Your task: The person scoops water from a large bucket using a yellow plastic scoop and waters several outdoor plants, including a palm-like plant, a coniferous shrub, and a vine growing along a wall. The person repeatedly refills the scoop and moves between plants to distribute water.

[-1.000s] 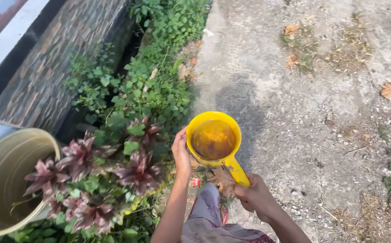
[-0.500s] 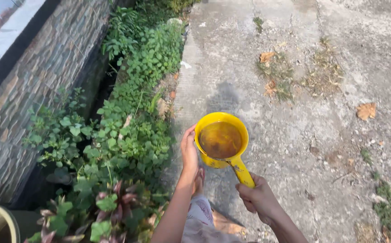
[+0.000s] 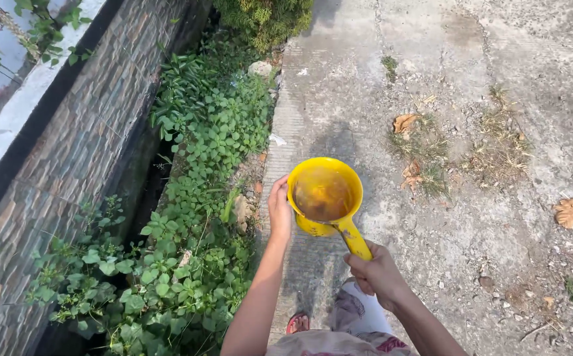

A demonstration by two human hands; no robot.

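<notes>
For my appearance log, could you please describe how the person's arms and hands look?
Both arms are bare to the frame edge, with no sleeves in view. The left hand and right hand wear no gloves; no rings, watch or bracelets are visible.
</notes>
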